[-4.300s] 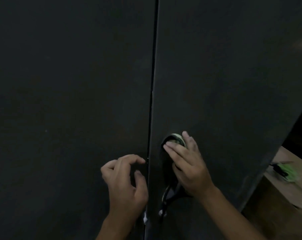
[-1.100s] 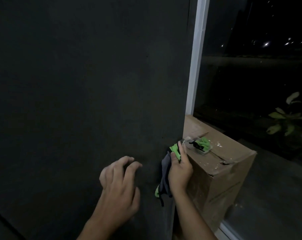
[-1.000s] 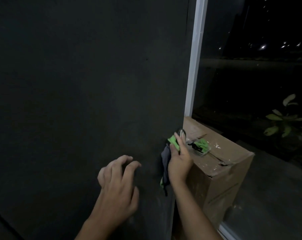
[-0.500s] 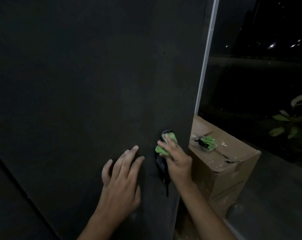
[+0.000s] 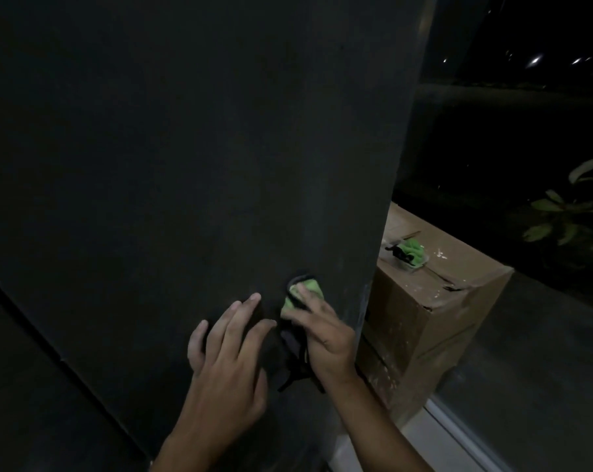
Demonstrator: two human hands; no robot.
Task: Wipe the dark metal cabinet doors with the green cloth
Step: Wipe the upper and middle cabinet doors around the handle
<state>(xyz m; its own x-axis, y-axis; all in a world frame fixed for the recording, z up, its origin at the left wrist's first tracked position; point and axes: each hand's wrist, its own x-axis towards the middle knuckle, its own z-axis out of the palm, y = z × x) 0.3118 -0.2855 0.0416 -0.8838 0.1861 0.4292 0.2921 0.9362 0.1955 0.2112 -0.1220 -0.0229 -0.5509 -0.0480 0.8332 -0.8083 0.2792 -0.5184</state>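
1. Right hand (image 5: 325, 335), lower centre of the frame: grip laid over the green cloth (image 5: 305, 292), fingers nearly straight, pressing the wad against the dark cabinet door (image 5: 186, 148) (thumb hidden; a pinch underneath neither shown nor ruled out).
2. Left hand (image 5: 230, 362), just left of it and a little lower: grip apart, fingers spread and flat on the same door, holding nothing.
3. Cloth directly under the right fingertips, so no reach needed. Bright green wad uppermost, darker tail hanging past the palm toward the bottom of the frame; long axis roughly top to bottom. Right hand on it; left fingertips just beside it, contact impossible to tell.
4. Judged as mid-wipe near the door's right edge. Most of the door face toward the upper left of the frame probably yet to be covered, likely calling for strokes leftward and upward, across the tail's axis.
5. Right of the door: cardboard box (image 5: 434, 315) with a small green-and-black item (image 5: 411, 248) on top; plant (image 5: 567, 212) at the far right edge.
6. Against about a second ago: cloth then held at the door's very edge, next to the box; now further in on the door face, pressed flat. Left fingers curled then, straight now.
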